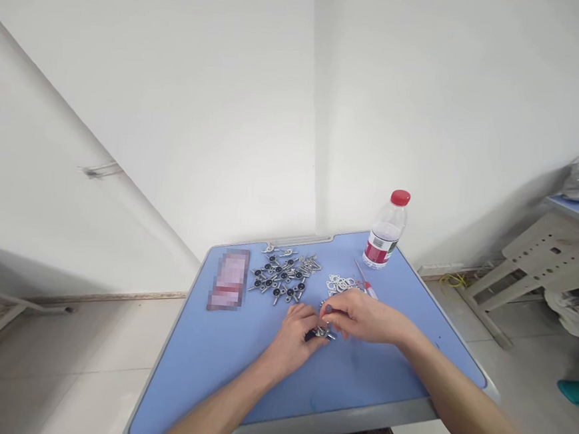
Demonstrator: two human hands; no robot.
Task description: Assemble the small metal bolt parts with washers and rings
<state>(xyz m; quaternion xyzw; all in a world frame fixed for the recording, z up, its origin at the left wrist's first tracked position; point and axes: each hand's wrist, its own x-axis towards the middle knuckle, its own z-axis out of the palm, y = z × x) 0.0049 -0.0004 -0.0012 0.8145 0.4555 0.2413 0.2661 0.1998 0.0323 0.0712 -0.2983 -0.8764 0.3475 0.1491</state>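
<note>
Low over the blue table, my left hand (pixel 294 332) is closed around a small metal fitting (pixel 321 331) with a dark part, its silver stem pointing right. My right hand (pixel 362 314) pinches a small tool with a dark purple round end (pixel 328 308) just above that fitting. Its lower part is hidden by the fingers. Behind my left hand lies a group of similar metal fittings with black round caps (pixel 283 275). Flat pale metal rings or plates (pixel 340 284) lie in a heap just beyond my right hand.
A screwdriver with a red and white handle (pixel 370 291) lies beside the rings. A clear bottle with a red cap (pixel 386 231) stands at the back right. A blurred pink rectangular object (pixel 229 279) lies at left. Small bare metal pieces (pixel 310 265) lie behind. The wall borders the table (pixel 356 383).
</note>
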